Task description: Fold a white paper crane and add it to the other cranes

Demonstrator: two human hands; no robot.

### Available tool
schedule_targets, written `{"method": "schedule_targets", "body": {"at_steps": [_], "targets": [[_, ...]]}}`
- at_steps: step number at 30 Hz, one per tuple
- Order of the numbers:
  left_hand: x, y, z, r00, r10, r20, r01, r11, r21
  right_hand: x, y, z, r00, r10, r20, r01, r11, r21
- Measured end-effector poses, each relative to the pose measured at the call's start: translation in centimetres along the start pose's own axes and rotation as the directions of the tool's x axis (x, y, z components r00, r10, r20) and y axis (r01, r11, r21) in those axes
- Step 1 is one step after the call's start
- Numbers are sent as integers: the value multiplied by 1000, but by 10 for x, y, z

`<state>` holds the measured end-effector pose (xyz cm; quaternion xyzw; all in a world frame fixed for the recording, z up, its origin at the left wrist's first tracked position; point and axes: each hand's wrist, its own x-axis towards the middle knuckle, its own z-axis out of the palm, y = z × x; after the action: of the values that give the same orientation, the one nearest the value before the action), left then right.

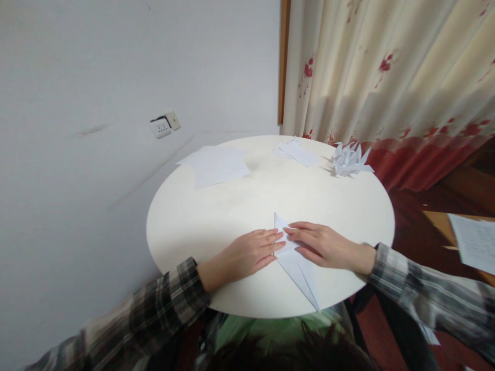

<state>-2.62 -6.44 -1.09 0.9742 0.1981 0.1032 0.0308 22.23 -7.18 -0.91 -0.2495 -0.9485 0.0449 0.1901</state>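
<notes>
A white folded paper point(297, 268), long and pointed at both ends, lies near the front edge of the round white table point(216, 216). My left hand point(247, 253) rests flat on the table with its fingers stretched out, their tips pressing the paper's left side. My right hand point(323, 246) lies flat over the paper's right side, fingers extended toward the left hand. Both wrists wear plaid sleeves.
Loose white sheets point(216, 165) lie at the table's back left and more sheets point(297, 152) at the back. A pile of folded paper figures point(350, 159) sits at the back right. A flowered curtain point(386, 72) hangs behind; a printed sheet point(474, 242) lies on a surface at right.
</notes>
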Motion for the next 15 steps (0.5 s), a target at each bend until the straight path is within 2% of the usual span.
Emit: {"method": "schedule_targets", "body": {"at_steps": [9, 15], "targets": [[-1, 3, -2, 1000, -25, 6, 24, 998, 64, 1, -1, 0, 999, -31, -9, 31, 999, -24], [1, 3, -2, 998, -56, 7, 56, 998, 43, 2, -1, -2, 999, -54, -1, 54, 998, -24]]}}
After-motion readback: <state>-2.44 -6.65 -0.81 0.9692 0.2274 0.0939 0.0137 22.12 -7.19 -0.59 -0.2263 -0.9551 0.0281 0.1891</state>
